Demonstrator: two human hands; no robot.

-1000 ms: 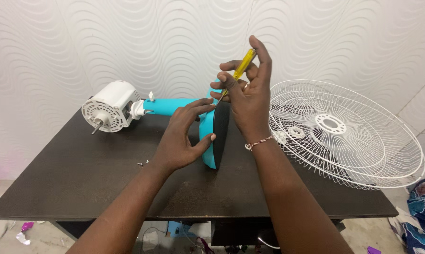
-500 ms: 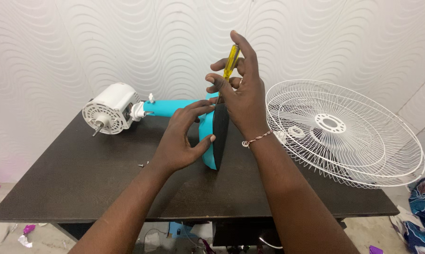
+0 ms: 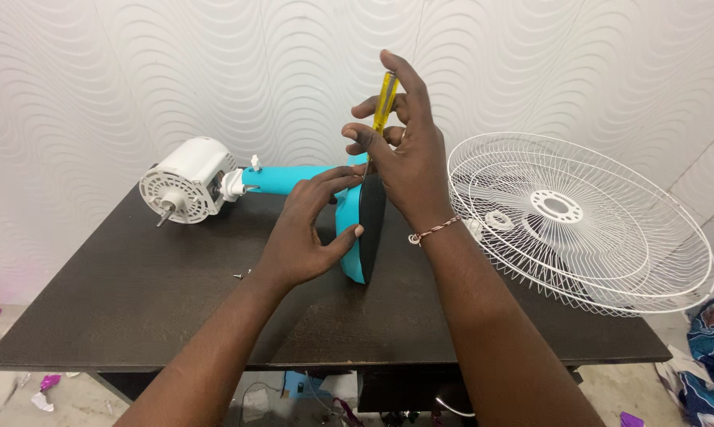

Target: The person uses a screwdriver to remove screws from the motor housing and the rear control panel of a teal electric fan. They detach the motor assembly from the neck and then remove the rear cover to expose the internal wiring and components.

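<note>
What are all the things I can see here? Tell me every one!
fan base: 1, turquoise with a black underside, tipped on its edge mid-table
fan stem: 1, turquoise, lying from the base toward the motor
fan motor: 1, white, on its side at the table's back left
fan grilles: 2 as far as I can tell, white wire, stacked at the table's right end
screw: 1, small, silvery, on the table by the left wrist
screwdriver: 1, yellow handle, pointing down at the base's top edge
table: 1, dark brown
wall: white, wavy pattern
left hand: steadies the base
right hand: holds the screwdriver; thread bracelet on the wrist
</note>
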